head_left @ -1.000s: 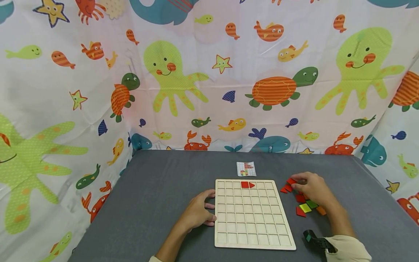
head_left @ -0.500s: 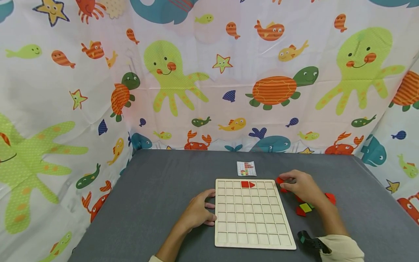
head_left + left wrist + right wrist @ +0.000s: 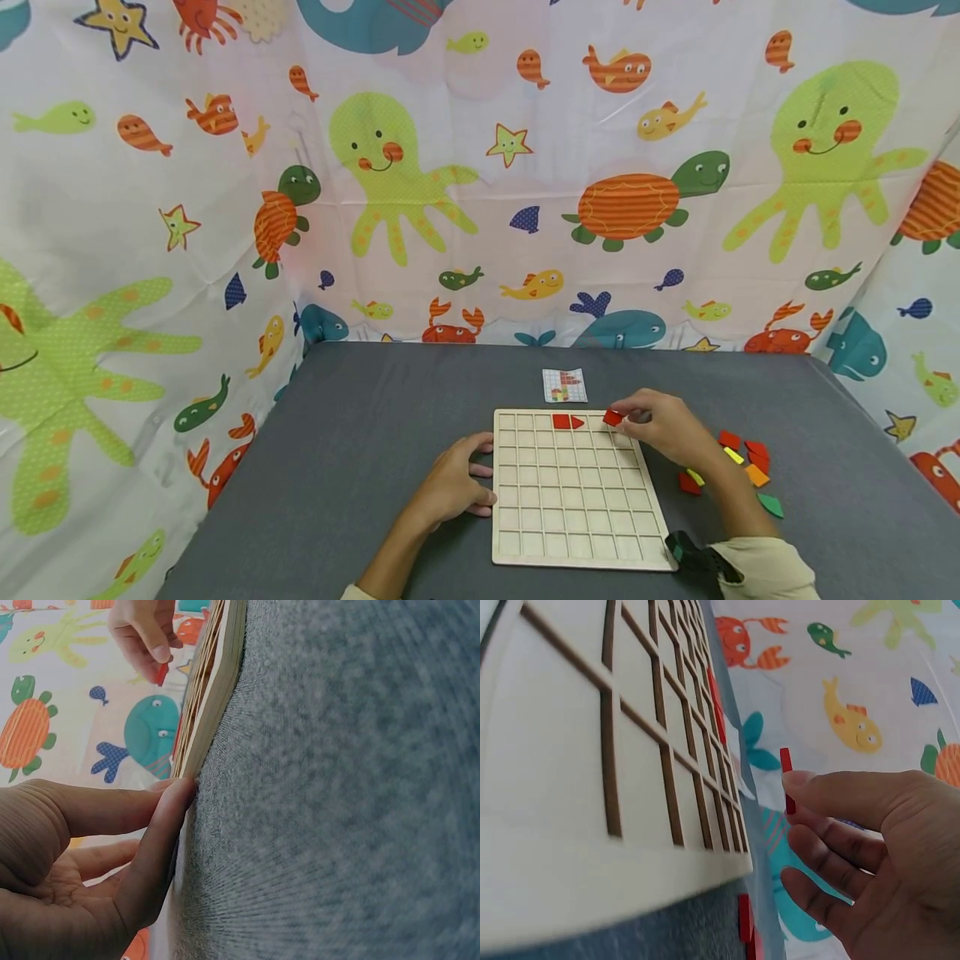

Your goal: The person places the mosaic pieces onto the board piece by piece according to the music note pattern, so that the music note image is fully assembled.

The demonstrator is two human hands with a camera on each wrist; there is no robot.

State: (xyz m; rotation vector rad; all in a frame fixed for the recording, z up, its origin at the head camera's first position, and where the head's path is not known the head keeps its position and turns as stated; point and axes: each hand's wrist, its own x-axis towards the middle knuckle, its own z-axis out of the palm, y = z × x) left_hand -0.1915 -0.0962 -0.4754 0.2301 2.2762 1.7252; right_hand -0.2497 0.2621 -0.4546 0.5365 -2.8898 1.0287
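A pale wooden grid board (image 3: 570, 558) lies on the dark grey table. In its top row sit a red square tile (image 3: 561, 422) and a red triangular tile (image 3: 577, 422). My left hand (image 3: 452, 486) rests against the board's left edge, its fingers spread along it. The left wrist view shows its fingertips (image 3: 180, 791) right at the board's side. My right hand (image 3: 667, 425) pinches another red square tile (image 3: 612, 417) between thumb and fingers over the board's upper right corner. Seen edge-on in the right wrist view, that tile (image 3: 787, 780) stands above the board's surface.
A small printed pattern card (image 3: 564, 386) lies behind the board. To the right are several loose tiles in red, yellow, orange and green, among them a green quarter-round piece (image 3: 770, 505), partly hidden by my right forearm. A sea-animal curtain (image 3: 465, 167) hangs behind the table.
My right hand has moved left from the loose tiles to the board's upper right corner, carrying the red square tile. My left hand has stayed at the board's edge.
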